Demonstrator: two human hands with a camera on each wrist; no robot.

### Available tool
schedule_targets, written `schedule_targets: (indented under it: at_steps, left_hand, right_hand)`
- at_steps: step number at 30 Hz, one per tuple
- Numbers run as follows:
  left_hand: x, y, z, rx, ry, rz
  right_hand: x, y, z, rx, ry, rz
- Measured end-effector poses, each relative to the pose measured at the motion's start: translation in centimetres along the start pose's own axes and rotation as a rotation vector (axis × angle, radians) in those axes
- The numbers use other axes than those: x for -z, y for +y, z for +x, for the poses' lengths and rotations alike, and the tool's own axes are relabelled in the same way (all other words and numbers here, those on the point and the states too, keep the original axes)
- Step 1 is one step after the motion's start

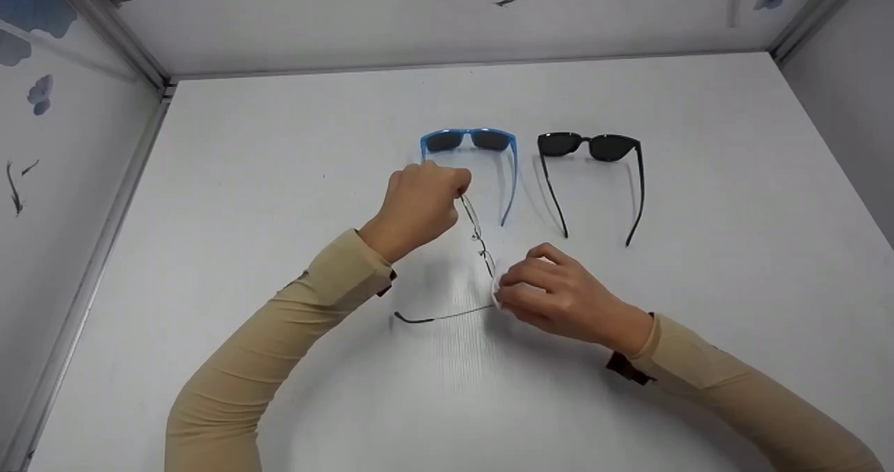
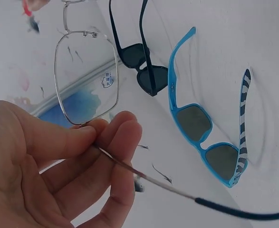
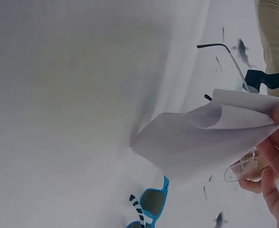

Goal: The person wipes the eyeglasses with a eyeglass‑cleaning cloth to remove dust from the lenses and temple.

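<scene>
In the head view my left hand (image 1: pixel 422 203) pinches a pair of thin metal-framed eyeglasses (image 1: pixel 457 313) at one end of the front. The left wrist view shows its thumb and fingers at the lower rim of a clear lens (image 2: pixel 86 76), with a dark-tipped temple (image 2: pixel 244 213) running out to the right. My right hand (image 1: pixel 569 294) holds a folded white cloth (image 3: pixel 201 142) at the other end of the eyeglasses, covering that part of the frame. Both temples are unfolded.
Blue sunglasses (image 1: pixel 466 131) with striped inner temples lie beyond the left hand on the white table (image 1: pixel 279 144). Black sunglasses (image 1: pixel 611 148) lie to their right, temples unfolded. Upright panels (image 1: pixel 349 25) border the table at the back and sides.
</scene>
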State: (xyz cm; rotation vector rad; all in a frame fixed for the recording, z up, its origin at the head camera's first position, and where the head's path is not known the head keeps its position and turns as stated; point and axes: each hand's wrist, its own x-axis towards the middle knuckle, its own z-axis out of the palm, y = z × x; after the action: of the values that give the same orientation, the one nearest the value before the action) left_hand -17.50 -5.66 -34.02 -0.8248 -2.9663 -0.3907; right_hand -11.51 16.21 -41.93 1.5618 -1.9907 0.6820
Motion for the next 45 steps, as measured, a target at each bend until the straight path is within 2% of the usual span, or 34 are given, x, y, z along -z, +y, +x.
schedule_targets:
  at_steps: [2,6,9,12,15,18,21,24,28,33,35,38,42,45]
  left_hand:
    - [0.3,-0.3,0.0,0.014,-0.010,-0.019]
    - [0.7,-0.3,-0.1,0.018,-0.039,-0.058]
    - [0.6,0.1,-0.1,0.002,-0.068,-0.079]
    - [0.5,0.4,-0.1,-0.019,-0.093,-0.089]
    - [0.4,0.4,-0.1,-0.028,-0.104,-0.091]
    - [0.4,0.0,-0.3,-0.010,-0.102,-0.101]
    - [0.6,-0.4,-0.4,0.015,-0.088,-0.111]
    - [0.8,-0.7,-0.6,0.025,-0.073,-0.111]
    - [0.9,-0.5,-0.7,0.007,-0.069,-0.084]
    - [0.8,0.4,-0.7,-0.019,-0.094,-0.067]
    - [0.6,0.6,-0.6,-0.023,-0.100,-0.062]
    - [0.4,0.6,-0.7,-0.021,-0.096,-0.056]
    - [0.4,0.0,-1.1,-0.004,-0.058,-0.061]
    - [0.5,-0.7,-1.3,0.008,-0.010,-0.071]
  right_hand:
    - [0.0,0.3,-0.3,-0.015,-0.007,-0.002]
    - [0.1,1.3,-0.4,-0.107,0.025,0.020]
    - [0.1,2.0,-0.1,-0.186,0.046,0.043]
    - [0.1,2.2,0.4,-0.227,0.041,0.046]
    - [0.3,2.0,0.5,-0.194,0.040,0.025]
    - [0.6,1.4,0.3,-0.115,0.027,-0.011]
    - [1.0,0.7,-0.2,-0.040,-0.012,-0.035]
    - [1.3,0.4,-0.7,-0.007,-0.046,-0.031]
    - [1.4,0.7,-1.1,-0.051,-0.059,-0.021]
    - [1.2,1.4,-0.6,-0.198,-0.074,-0.003]
    - [1.2,1.5,-0.1,-0.229,-0.074,0.004]
    - [1.1,1.1,0.4,-0.195,-0.051,-0.006]
    - [1.1,0.0,0.5,-0.078,-0.028,-0.026]
    - [1.4,-0.7,0.2,-0.030,-0.058,-0.024]
